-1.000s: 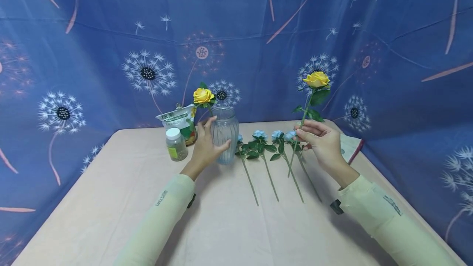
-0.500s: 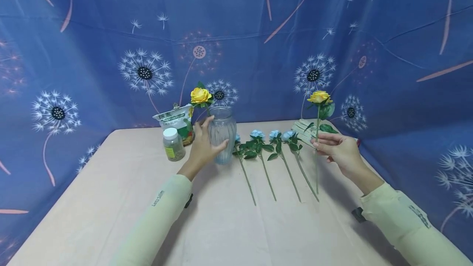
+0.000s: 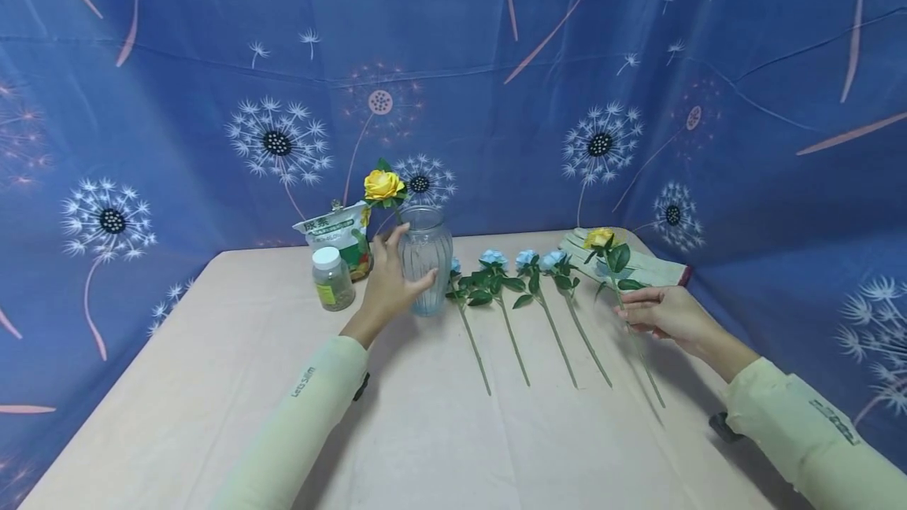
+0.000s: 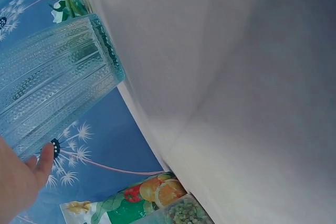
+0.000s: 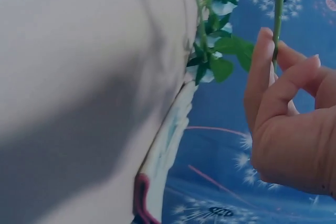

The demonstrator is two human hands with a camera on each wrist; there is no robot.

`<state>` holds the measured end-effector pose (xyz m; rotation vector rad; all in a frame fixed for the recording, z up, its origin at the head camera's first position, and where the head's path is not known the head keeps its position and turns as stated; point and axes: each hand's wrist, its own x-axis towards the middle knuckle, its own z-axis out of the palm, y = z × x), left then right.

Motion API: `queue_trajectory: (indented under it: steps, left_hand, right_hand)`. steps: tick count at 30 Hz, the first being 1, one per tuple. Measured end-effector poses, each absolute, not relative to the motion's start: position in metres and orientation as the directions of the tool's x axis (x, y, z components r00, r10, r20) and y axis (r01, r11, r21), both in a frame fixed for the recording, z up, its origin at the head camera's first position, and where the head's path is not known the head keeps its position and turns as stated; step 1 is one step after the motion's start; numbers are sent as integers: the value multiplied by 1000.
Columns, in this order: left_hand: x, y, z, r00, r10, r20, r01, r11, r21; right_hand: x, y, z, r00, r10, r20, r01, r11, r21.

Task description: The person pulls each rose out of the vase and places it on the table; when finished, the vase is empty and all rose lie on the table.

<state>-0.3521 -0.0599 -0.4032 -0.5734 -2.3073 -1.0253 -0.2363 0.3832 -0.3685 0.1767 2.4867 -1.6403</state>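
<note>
My left hand (image 3: 391, 278) grips the clear ribbed glass vase (image 3: 430, 258), its thumb across the front. A yellow rose (image 3: 383, 185) leans left at the vase's mouth; its lower stem is hidden, so I cannot tell whether it stands inside. My right hand (image 3: 669, 317) pinches the green stem (image 5: 279, 3) of another yellow rose (image 3: 600, 239), tilted low over the table's right side. Left of it lie several blue roses (image 3: 494, 260) in a row, stems toward me. In the left wrist view the vase (image 4: 58, 72) stands upright on the cloth.
Left of the vase stand a white-capped jar (image 3: 333, 280) of small pellets and a printed white and green bag (image 3: 340, 228). A pale work glove (image 3: 659, 267) with a red cuff edge lies at the back right. Blue dandelion-print curtain (image 3: 482, 132) surrounds the table.
My right hand has moved right and down toward the table, and its yellow rose has dropped from well above the table to just in front of the glove. The left hand stays on the vase.
</note>
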Motion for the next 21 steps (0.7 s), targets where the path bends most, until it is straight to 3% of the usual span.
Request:
queue_trajectory:
  steps: [11,21]
  left_hand:
    - [-354,-62,-403,-758,159,632,576,617,536]
    - [-353,-61,-403,-767,168,619,570,620,538]
  right_hand:
    - [-245,394,-381,-962,-32,-273,227,468,-854]
    - [-254,399,-393,-947,-49,-317,260,458,-850]
